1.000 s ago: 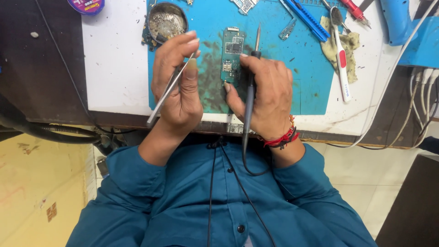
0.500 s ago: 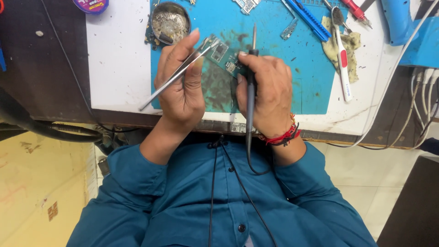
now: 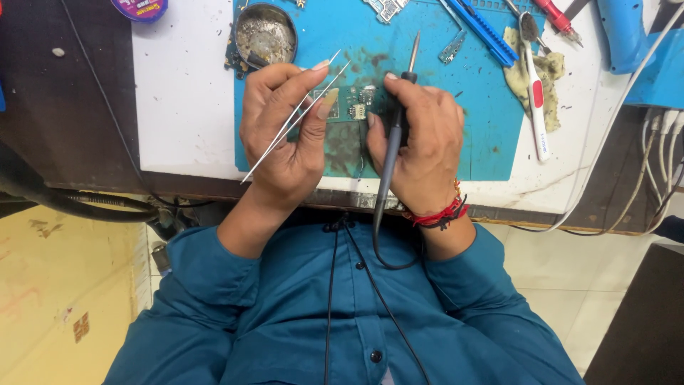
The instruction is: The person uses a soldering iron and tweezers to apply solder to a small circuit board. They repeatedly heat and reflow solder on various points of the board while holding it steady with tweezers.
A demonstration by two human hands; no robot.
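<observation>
My left hand [image 3: 288,135] pinches thin metal tweezers [image 3: 296,114], their tips pointing up and right over the blue work mat [image 3: 427,100]. A small green circuit board [image 3: 353,103] lies flat on the mat between my hands, touched by fingers of both. In my right hand [image 3: 420,142] is a black soldering iron [image 3: 395,128]; its metal tip points away from me, raised above the board's far edge. The iron's black cable runs down over my teal shirt.
A round metal tin [image 3: 265,33] of solder debris sits at the mat's far left. A blue-handled tool [image 3: 481,32], a white and red brush [image 3: 534,93], a dirty yellow sponge [image 3: 548,68] and a red-handled tool [image 3: 556,16] lie at the right. White cables [image 3: 655,142] hang off the table's right edge.
The left hand has turned the tweezers so their tips point further up and away. The circuit board now lies flat between both hands instead of being held up by the left fingers.
</observation>
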